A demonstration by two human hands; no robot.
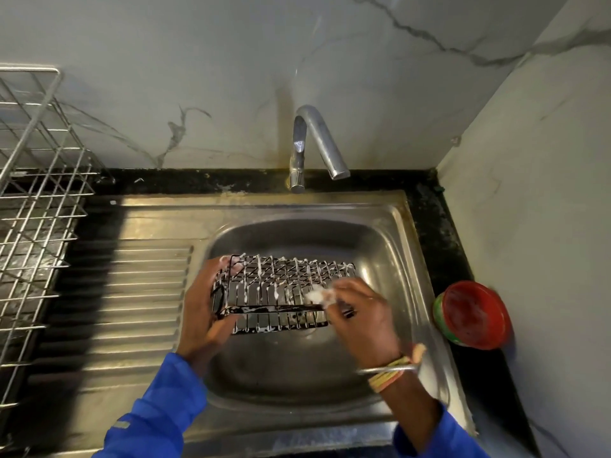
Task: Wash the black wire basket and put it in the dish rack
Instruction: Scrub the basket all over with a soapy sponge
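Over the sink [297, 206], gripping the soapy black wire basket [284, 279] in left hand [201, 309], pinching foamy scrubber [318, 295] in right hand [362, 314].

Chrome tap [310, 143] stands at back edge of steel sink [408, 226], on black stone counter [198, 181]; spout bends fwd & to the rt over the basin. Ribbed drainboard [132, 292] lies L of basin, partly in shadow. White wall w/ grey veins [198, 77] behind. Round red-topped tub [472, 314], green-striped side, sits tilted on counter just beside sink's rt rim, near rt wall.
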